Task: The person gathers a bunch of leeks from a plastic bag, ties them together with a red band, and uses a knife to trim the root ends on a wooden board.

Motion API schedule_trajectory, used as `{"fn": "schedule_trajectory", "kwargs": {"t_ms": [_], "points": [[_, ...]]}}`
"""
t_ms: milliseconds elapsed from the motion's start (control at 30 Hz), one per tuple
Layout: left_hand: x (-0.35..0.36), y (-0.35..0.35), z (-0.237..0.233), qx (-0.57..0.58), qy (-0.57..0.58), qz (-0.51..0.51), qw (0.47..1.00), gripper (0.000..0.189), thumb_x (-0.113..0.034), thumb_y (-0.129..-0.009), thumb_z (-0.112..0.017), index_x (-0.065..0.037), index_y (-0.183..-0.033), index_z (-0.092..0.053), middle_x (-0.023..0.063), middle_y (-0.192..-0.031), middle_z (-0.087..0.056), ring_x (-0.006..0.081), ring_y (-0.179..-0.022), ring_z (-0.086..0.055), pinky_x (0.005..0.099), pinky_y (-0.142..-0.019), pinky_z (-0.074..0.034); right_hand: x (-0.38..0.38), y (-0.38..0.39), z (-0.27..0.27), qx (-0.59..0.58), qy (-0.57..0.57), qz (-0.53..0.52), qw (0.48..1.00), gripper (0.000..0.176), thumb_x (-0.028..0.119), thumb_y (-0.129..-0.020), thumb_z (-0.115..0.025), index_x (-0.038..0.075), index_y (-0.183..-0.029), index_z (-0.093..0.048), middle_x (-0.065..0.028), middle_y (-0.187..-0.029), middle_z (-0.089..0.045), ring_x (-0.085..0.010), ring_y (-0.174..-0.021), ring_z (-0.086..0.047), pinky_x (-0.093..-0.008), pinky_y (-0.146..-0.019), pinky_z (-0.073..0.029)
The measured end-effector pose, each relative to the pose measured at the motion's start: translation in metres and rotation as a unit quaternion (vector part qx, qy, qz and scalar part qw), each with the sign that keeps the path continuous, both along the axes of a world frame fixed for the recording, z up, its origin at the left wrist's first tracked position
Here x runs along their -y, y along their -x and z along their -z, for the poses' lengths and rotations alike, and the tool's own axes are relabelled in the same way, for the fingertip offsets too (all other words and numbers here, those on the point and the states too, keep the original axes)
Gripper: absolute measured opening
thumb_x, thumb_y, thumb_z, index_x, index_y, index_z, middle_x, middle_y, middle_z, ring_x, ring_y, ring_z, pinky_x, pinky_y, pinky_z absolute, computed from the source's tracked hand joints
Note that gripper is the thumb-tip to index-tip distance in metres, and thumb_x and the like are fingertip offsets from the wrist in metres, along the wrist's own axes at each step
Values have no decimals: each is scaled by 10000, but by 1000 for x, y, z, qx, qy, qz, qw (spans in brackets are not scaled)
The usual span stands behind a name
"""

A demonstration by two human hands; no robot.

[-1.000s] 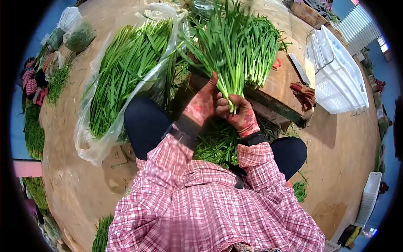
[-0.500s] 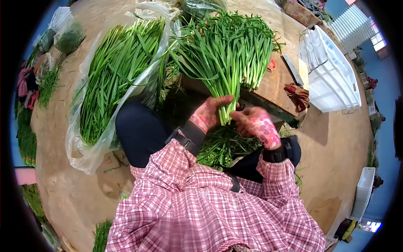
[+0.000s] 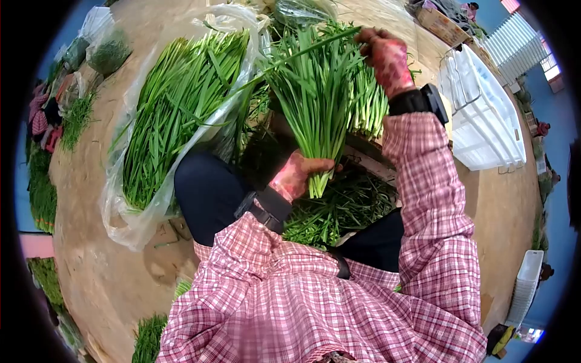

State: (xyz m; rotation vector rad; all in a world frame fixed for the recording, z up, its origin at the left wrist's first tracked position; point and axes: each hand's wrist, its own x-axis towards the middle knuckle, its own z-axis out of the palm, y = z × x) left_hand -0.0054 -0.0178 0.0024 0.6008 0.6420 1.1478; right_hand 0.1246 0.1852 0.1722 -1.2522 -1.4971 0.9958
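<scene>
Green bunch [image 3: 308, 112] gripped near pale ends by left hand [image 3: 302, 172]; right hand [image 3: 380, 54] pinches long leaf [image 3: 324, 46] above second bunch [image 3: 370, 103] at bench's [image 3: 366, 147] near edge.

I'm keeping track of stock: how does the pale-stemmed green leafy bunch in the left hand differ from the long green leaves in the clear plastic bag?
The bunch is smaller; the bagged leaves form a larger heap. The bunch fans out from the left hand; the bagged leaves lie roughly side by side, unheld. Both are green, long and narrow-leaved.
</scene>
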Motion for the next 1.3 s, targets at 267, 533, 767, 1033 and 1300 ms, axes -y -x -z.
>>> {"fn": "schedule_trajectory", "kwargs": {"t_ms": [267,533,767,1033,1300], "points": [[3,1,7,17,20,11,1000,409,-95,-801,-710,15,-1177,-590,151,-969,-692,242,-784,-683,353,-674,-576,-33,-87,-100,-191,-196,-87,958,217,188,-927,-613,20,-1064,-602,-51,-853,-635,-124,-674,-608,-244,-556,-497],[7,-6,2,167,118,30,978,377,-146,-909,-599,50,-1228,-556,186,-1114,-648,280,-938,-665,371,-786,-576,87,-89,-17,235,-93,-96,963,448,455,-903,-616,63,-1119,-649,-52,-984,-691,-107,-755,-607,-268,-606,-479],[7,-14,10,173,110,11,979,354,-172,-885,-613,35,-1172,-595,146,-1018,-675,269,-869,-674,363,-800,-567,174,-60,93,-126,250,-136,950,183,175,-906,-639,7,-970,-605,-78,-807,-664,-181,-814,-663,-293,-701,-526],[7,-21,1,239,131,-19,962,341,-146,-883,-588,52,-1161,-596,182,-1061,-668,315,-976,-654,419,-864,-548,202,-91,124,-429,274,-74,858,46,73,-916,-577,41,-947,-568,-64,-852,-645,-169,-752,-632,-289,-665,-502],[2,-27,17,221,117,13,968,316,-132,-910,-569,53,-1165,-590,190,-1101,-652,295,-977,-656,437,-875,-551,204,-73,137,-73,133,-60,987,116,108,-870,-662,20,-902,-593,-11,-805,-618,-68,-671,-557,-203,-577,-408]]}}
